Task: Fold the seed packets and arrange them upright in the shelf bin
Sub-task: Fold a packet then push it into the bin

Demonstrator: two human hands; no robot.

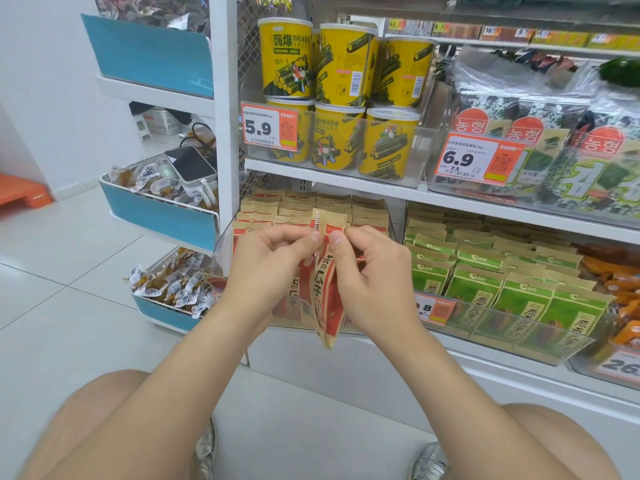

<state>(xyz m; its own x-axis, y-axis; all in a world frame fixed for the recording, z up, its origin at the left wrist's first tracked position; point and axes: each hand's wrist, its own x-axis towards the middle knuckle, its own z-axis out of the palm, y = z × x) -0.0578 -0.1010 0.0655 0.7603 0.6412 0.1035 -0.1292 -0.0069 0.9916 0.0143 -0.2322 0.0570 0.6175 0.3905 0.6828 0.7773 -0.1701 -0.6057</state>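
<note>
Your left hand [273, 261] and right hand [372, 275] each pinch the top seam of one red seed packet [325, 292], held upright just in front of the shelf bin [221, 247]. The folding step appears to be under way. Next, crease the top, then seat the packet upright among the stocked packets [311, 206].

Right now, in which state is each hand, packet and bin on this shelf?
Red seed packet: held upright before the bin, creased lengthwise.
Left hand: pinches its top edge.
Right hand: pinches the same edge.
Clear bin: filled with upright red packets.
Green seed packets: upright in rows.
Yellow seaweed canisters: lidded, stacked two high.
</note>
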